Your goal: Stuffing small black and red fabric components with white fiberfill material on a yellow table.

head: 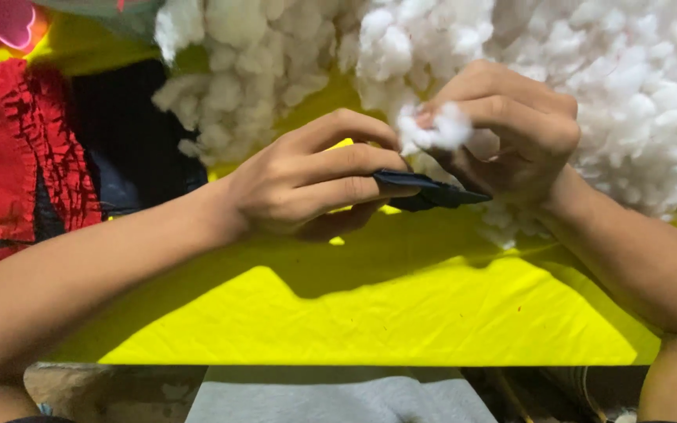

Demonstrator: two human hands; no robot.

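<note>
My left hand [315,176] grips a small flat black fabric piece [429,192] between thumb and fingers; its pointed end sticks out to the right. My right hand [511,129] pinches a tuft of white stuffing [440,129] just above that black piece. Both hands hover over a bright yellow cloth [370,313], right in front of a large heap of white stuffing [636,86].
More white stuffing [244,70] lies at the top centre. A red ruffled fabric [9,149] and a dark fabric [127,133] lie at the left. The yellow cloth's near edge runs along the bottom, with grey fabric [331,399] below it.
</note>
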